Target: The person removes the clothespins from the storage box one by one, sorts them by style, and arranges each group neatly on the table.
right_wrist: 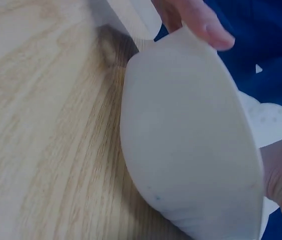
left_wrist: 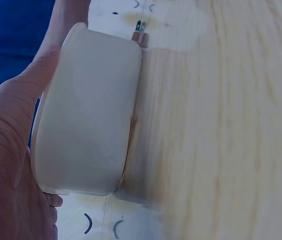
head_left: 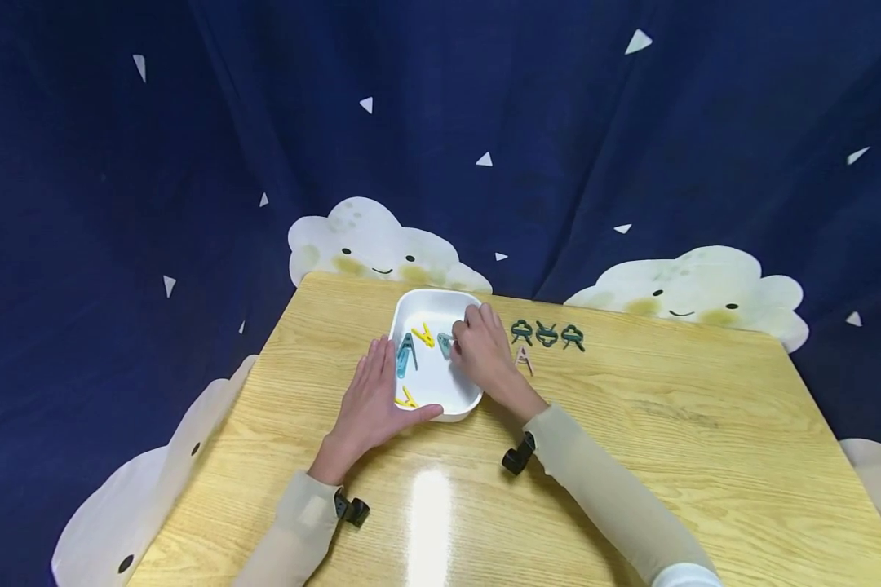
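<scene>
A white tray [head_left: 448, 399] holds yellow clothespins [head_left: 424, 335] and teal clothespins [head_left: 407, 355]. My left hand [head_left: 370, 401] rests along its left side with straight fingers, the thumb stretched along the near rim. In the left wrist view, the tray's outer wall [left_wrist: 88, 115] fills the space beside that palm. My right hand [head_left: 480, 346] reaches over the right rim with curled fingers, pinching a light teal clothespin [head_left: 444, 345] inside the tray. Its fingertips are partly hidden in the head view. The right wrist view shows mostly the tray's outside [right_wrist: 186, 130].
Right of the tray, three dark green clips [head_left: 546, 334] lie in a row on the wooden table [head_left: 668, 456]. A pale pink clothespin [head_left: 524, 359] lies just below them. Behind the table hangs a dark blue curtain [head_left: 440, 147] with cloud and triangle prints.
</scene>
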A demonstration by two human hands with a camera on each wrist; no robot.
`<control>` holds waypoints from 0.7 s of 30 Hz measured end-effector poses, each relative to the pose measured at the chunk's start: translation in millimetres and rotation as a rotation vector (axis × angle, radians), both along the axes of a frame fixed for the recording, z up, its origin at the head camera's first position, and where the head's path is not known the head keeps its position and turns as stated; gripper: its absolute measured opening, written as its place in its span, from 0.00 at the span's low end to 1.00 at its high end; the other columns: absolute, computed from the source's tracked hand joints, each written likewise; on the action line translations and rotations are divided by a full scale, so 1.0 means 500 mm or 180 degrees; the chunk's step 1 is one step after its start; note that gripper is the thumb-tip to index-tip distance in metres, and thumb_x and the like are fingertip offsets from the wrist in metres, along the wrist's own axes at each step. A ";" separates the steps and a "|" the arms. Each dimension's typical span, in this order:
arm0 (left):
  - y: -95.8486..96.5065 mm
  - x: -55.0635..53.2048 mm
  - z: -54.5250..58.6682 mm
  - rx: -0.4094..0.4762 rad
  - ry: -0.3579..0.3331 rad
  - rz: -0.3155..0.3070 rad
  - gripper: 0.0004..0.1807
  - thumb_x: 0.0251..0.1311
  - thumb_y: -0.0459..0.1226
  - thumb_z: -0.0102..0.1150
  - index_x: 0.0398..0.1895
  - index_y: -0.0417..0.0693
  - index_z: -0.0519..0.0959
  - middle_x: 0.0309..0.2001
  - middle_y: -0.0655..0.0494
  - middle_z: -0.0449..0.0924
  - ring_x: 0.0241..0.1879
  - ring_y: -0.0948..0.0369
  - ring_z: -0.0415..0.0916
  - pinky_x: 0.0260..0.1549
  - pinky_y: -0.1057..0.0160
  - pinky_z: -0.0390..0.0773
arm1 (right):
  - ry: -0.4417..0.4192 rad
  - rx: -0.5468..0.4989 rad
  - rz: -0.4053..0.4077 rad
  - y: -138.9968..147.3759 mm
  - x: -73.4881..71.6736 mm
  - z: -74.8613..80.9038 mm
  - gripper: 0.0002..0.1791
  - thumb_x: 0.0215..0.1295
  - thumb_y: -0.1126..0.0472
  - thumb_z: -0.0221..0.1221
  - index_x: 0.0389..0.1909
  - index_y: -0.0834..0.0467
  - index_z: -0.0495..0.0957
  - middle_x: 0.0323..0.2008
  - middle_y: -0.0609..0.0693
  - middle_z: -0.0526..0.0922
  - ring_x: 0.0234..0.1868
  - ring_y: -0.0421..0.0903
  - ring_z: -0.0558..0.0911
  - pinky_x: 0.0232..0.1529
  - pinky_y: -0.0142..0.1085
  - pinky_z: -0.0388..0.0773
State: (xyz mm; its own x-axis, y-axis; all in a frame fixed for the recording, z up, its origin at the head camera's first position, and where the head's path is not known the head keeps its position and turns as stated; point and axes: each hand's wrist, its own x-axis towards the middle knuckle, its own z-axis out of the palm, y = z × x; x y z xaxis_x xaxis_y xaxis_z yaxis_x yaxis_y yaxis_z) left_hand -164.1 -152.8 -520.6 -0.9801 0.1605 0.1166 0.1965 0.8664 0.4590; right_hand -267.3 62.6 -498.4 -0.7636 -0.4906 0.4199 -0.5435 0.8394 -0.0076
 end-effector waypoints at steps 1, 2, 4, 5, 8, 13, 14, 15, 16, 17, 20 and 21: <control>0.000 0.000 0.000 -0.0005 0.0004 0.0001 0.78 0.47 0.84 0.52 0.84 0.36 0.42 0.85 0.39 0.40 0.84 0.47 0.35 0.81 0.46 0.45 | 0.0037 0.0040 0.0046 0.000 0.004 0.003 0.08 0.56 0.62 0.72 0.26 0.57 0.81 0.32 0.52 0.69 0.40 0.53 0.65 0.39 0.43 0.66; -0.001 0.000 -0.001 -0.0004 0.0010 0.0004 0.78 0.47 0.84 0.52 0.84 0.36 0.42 0.84 0.39 0.40 0.84 0.47 0.36 0.81 0.46 0.45 | 0.0070 0.0084 0.0108 0.000 0.009 0.006 0.08 0.55 0.62 0.73 0.26 0.57 0.81 0.32 0.52 0.69 0.39 0.53 0.65 0.39 0.43 0.66; -0.002 -0.001 -0.001 -0.0013 0.0008 0.0012 0.78 0.46 0.84 0.52 0.85 0.37 0.42 0.85 0.40 0.40 0.84 0.48 0.35 0.81 0.46 0.45 | 0.0092 0.0186 0.0290 0.000 0.017 0.011 0.08 0.53 0.64 0.73 0.27 0.57 0.82 0.33 0.52 0.69 0.38 0.53 0.65 0.38 0.43 0.65; -0.002 -0.001 -0.001 -0.0014 0.0006 0.0014 0.78 0.46 0.84 0.51 0.85 0.38 0.42 0.85 0.40 0.40 0.84 0.48 0.35 0.81 0.47 0.45 | 0.0076 0.0239 0.0397 0.000 0.021 0.013 0.07 0.53 0.64 0.73 0.27 0.56 0.82 0.33 0.51 0.69 0.38 0.52 0.64 0.38 0.42 0.65; -0.003 -0.002 -0.001 -0.0023 0.0005 0.0014 0.78 0.46 0.85 0.51 0.85 0.38 0.41 0.85 0.42 0.39 0.84 0.49 0.33 0.81 0.47 0.45 | -0.0089 0.0349 0.0688 -0.002 0.030 0.014 0.06 0.54 0.66 0.71 0.28 0.53 0.83 0.34 0.49 0.68 0.38 0.50 0.63 0.38 0.40 0.64; -0.003 -0.003 -0.002 -0.0016 -0.0012 0.0019 0.78 0.46 0.85 0.51 0.85 0.38 0.41 0.85 0.42 0.39 0.84 0.50 0.32 0.81 0.47 0.44 | -0.0542 0.0161 0.0858 0.001 0.037 0.014 0.10 0.56 0.68 0.72 0.38 0.52 0.89 0.36 0.48 0.68 0.39 0.49 0.62 0.41 0.40 0.62; -0.002 -0.003 -0.002 -0.0016 -0.0007 0.0017 0.78 0.46 0.85 0.51 0.85 0.38 0.41 0.85 0.42 0.39 0.84 0.50 0.33 0.81 0.47 0.44 | -0.0609 0.0122 0.0837 0.002 0.037 0.014 0.11 0.57 0.67 0.72 0.40 0.53 0.89 0.36 0.48 0.68 0.40 0.50 0.62 0.41 0.40 0.62; -0.002 -0.003 -0.002 -0.0019 -0.0004 0.0018 0.78 0.46 0.85 0.51 0.85 0.38 0.41 0.85 0.42 0.39 0.84 0.50 0.33 0.81 0.48 0.44 | -0.0661 0.0094 0.0796 0.002 0.037 0.014 0.12 0.58 0.66 0.72 0.43 0.54 0.89 0.37 0.49 0.69 0.41 0.50 0.62 0.42 0.41 0.63; -0.002 -0.003 -0.002 -0.0018 0.0006 0.0010 0.78 0.46 0.84 0.51 0.85 0.38 0.41 0.85 0.41 0.39 0.84 0.50 0.33 0.81 0.47 0.45 | -0.0694 0.0095 0.0740 0.003 0.036 0.014 0.12 0.60 0.63 0.72 0.45 0.55 0.89 0.38 0.50 0.69 0.42 0.51 0.63 0.43 0.41 0.63; -0.001 -0.003 -0.002 -0.0016 0.0019 0.0003 0.78 0.47 0.84 0.52 0.85 0.37 0.41 0.85 0.41 0.40 0.84 0.49 0.34 0.81 0.47 0.45 | -0.0712 0.0115 0.0665 0.003 0.035 0.014 0.13 0.62 0.60 0.71 0.47 0.56 0.88 0.39 0.50 0.70 0.43 0.51 0.63 0.44 0.42 0.64; 0.000 -0.002 -0.001 -0.0017 0.0054 -0.0010 0.78 0.47 0.84 0.53 0.84 0.37 0.42 0.84 0.40 0.41 0.84 0.47 0.36 0.81 0.46 0.46 | -0.0762 0.0198 0.0444 0.000 0.031 0.012 0.23 0.62 0.46 0.71 0.51 0.59 0.86 0.41 0.52 0.71 0.45 0.52 0.64 0.45 0.43 0.65; 0.000 -0.002 -0.001 -0.0017 0.0057 -0.0012 0.78 0.47 0.84 0.53 0.84 0.37 0.42 0.84 0.39 0.41 0.84 0.46 0.37 0.81 0.46 0.46 | -0.0782 0.0242 0.0384 -0.002 0.028 0.010 0.28 0.61 0.42 0.71 0.51 0.60 0.86 0.41 0.52 0.71 0.45 0.52 0.64 0.45 0.43 0.65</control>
